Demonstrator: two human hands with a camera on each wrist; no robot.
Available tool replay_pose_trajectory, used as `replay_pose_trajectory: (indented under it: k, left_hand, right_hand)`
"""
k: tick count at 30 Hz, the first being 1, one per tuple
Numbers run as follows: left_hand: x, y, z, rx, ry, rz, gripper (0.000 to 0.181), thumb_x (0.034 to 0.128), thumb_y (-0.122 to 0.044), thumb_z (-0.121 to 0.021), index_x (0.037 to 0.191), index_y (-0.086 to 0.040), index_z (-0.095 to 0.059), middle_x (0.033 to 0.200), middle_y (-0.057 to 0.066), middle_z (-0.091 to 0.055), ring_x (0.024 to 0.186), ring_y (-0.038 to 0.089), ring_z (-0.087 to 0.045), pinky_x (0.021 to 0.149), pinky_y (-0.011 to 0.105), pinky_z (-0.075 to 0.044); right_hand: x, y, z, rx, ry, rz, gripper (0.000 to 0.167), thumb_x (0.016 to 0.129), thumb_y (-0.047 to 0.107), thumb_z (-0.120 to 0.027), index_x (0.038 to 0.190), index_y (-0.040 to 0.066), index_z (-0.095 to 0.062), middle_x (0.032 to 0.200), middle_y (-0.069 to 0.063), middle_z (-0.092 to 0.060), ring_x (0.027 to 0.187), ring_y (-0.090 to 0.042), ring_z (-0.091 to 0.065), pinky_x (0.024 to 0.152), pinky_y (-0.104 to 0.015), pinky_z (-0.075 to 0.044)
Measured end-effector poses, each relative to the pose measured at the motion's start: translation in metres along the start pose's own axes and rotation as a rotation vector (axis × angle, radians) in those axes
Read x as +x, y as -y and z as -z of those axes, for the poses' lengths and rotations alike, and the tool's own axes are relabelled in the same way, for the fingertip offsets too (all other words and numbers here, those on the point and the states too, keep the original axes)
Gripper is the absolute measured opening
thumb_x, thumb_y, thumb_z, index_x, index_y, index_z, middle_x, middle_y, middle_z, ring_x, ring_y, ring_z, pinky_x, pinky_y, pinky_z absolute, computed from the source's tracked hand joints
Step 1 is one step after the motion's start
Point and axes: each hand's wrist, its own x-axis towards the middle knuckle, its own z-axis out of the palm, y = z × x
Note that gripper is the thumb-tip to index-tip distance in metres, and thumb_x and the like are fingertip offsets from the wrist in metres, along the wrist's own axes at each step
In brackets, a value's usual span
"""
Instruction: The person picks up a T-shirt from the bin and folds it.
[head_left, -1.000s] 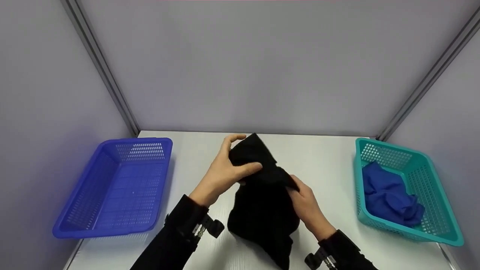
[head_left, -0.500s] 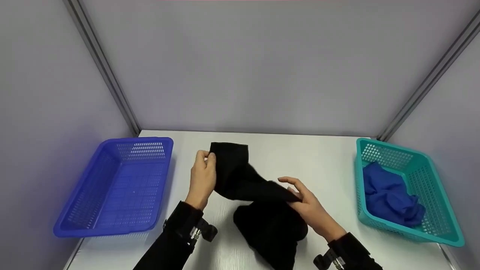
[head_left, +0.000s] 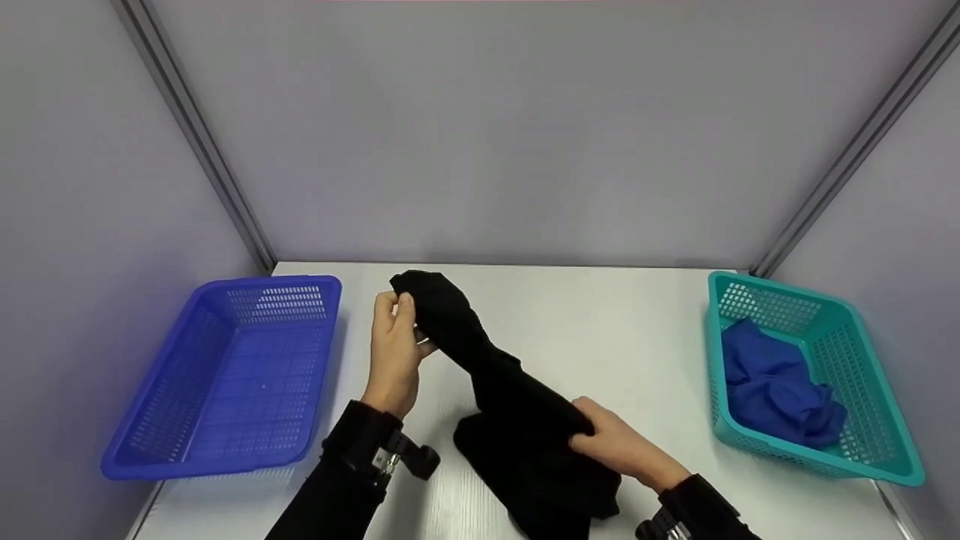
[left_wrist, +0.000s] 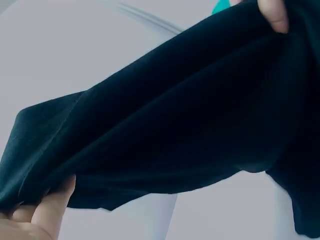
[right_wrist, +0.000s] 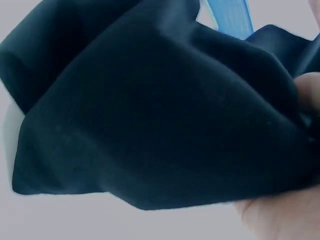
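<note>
A black cloth garment (head_left: 525, 442) stretches diagonally between both hands, its lower part bunched on the white table near the front. The left hand (head_left: 394, 356) pinches the narrow upper end. In the left wrist view that end of the black cloth (left_wrist: 150, 125) shows a seam, with the left fingers (left_wrist: 52, 207) at its lower edge. Lower and to the right, the right hand (head_left: 626, 446) grips the cloth with thumb and fingers. The black cloth (right_wrist: 150, 115) fills most of the right wrist view and covers part of the right hand (right_wrist: 285, 215).
An empty blue basket (head_left: 262, 382) stands on the left of the table (head_left: 622, 322). At the right is a teal basket (head_left: 862, 375) with a crumpled blue cloth (head_left: 776, 386) inside. Grey panels (head_left: 480, 135) enclose the back and sides.
The left hand has moved left from the middle, drawing the cloth's upper end along. The right hand has come down slightly and its fingers have closed on the cloth, which is now pulled out longer.
</note>
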Motion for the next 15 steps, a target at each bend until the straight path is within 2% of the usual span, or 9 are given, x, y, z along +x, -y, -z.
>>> replay_pose_trajectory:
  k: [3,6,9,13,15]
  left_hand:
    - [0.001,-0.002,0.001,-0.055,-0.026,-0.016,0.02,0.1163,-0.027,-0.035,0.117,-0.009,-0.044,0.094,0.004,-0.063,0.079,0.015,-0.067,0.071,0.032,-0.058]
    - [0.003,-0.003,0.001,-0.106,-0.045,-0.01,0.02,0.1162,-0.028,-0.035,0.117,-0.01,-0.044,0.098,0.005,-0.064,0.084,0.017,-0.071,0.077,0.036,-0.061]
    - [0.002,-0.003,-0.001,-0.125,-0.029,0.008,0.021,0.1162,-0.028,-0.035,0.121,-0.01,-0.044,0.107,0.006,-0.065,0.094,0.021,-0.075,0.087,0.043,-0.062]
    - [0.0,-0.002,-0.007,-0.129,0.034,-0.009,0.024,0.1163,-0.027,-0.035,0.129,-0.01,-0.044,0.121,0.008,-0.064,0.11,0.026,-0.073,0.1,0.051,-0.058]
    - [-0.001,-0.003,-0.012,-0.144,0.081,-0.026,0.026,0.1165,-0.026,-0.035,0.134,-0.01,-0.044,0.127,0.01,-0.063,0.117,0.03,-0.072,0.104,0.052,-0.056]
  right_hand:
    - [0.0,-0.003,0.002,-0.03,-0.147,0.039,0.019,0.094,0.013,-0.071,0.1,0.008,-0.053,0.09,-0.001,-0.057,0.082,-0.018,-0.054,0.074,-0.03,-0.045]
    - [0.0,0.0,0.009,-0.09,-0.447,0.059,0.022,0.094,0.013,-0.075,0.093,0.011,-0.053,0.077,0.0,-0.058,0.073,-0.017,-0.054,0.071,-0.03,-0.046]
    - [0.0,0.008,0.023,-0.156,-0.744,0.078,0.012,0.093,0.008,-0.074,0.095,0.01,-0.063,0.076,-0.004,-0.069,0.072,-0.023,-0.064,0.074,-0.037,-0.051]
    - [0.002,0.023,0.052,-0.306,-1.018,0.227,0.002,0.093,-0.001,-0.071,0.092,0.001,-0.07,0.08,-0.015,-0.076,0.071,-0.038,-0.071,0.07,-0.048,-0.055]
    - [0.0,0.035,0.067,-0.341,-1.133,0.31,0.001,0.093,-0.003,-0.07,0.093,-0.003,-0.071,0.081,-0.019,-0.076,0.071,-0.036,-0.072,0.068,-0.037,-0.055]
